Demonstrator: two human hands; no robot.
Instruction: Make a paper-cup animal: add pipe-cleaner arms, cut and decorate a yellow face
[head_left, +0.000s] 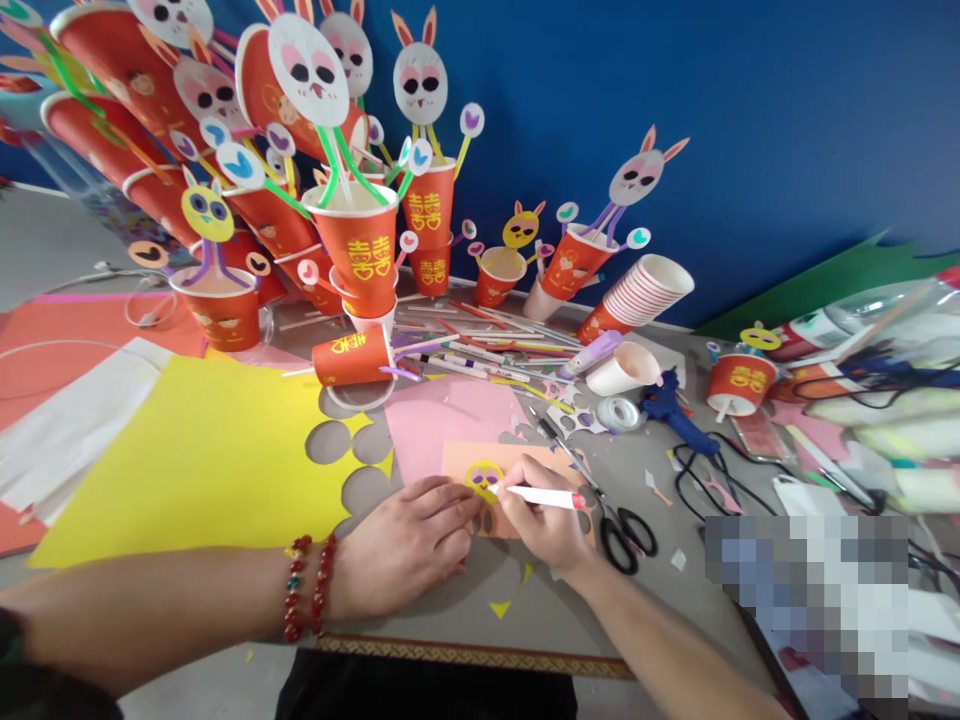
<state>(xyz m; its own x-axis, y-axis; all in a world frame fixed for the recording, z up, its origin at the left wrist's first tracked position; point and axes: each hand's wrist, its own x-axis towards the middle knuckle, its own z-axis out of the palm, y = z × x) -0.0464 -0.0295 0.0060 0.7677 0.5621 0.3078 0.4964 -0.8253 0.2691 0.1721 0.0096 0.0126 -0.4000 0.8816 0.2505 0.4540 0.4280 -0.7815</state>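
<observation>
A white marker with a red end (553,497) is pinched in my right hand (546,528), its tip at a small yellow paper circle (486,468). Purple eye shapes are drawn on that circle, which lies on a peach sheet (459,455). My left hand (405,545) rests flat, fingers stretched out, with the fingertips at the circle's lower left edge. Under the peach sheet is pink paper (450,410). Black-handled scissors (628,538) lie just right of my right hand, partly over the sheet.
A yellow sheet (187,450) with round cutouts spreads to the left. Red paper cups with rabbit heads (360,245) crowd the back left. Loose sticks and pens (480,340), stacked cups (649,290), clear tape (619,413) and a blue glue gun (675,410) with cord stand behind and right.
</observation>
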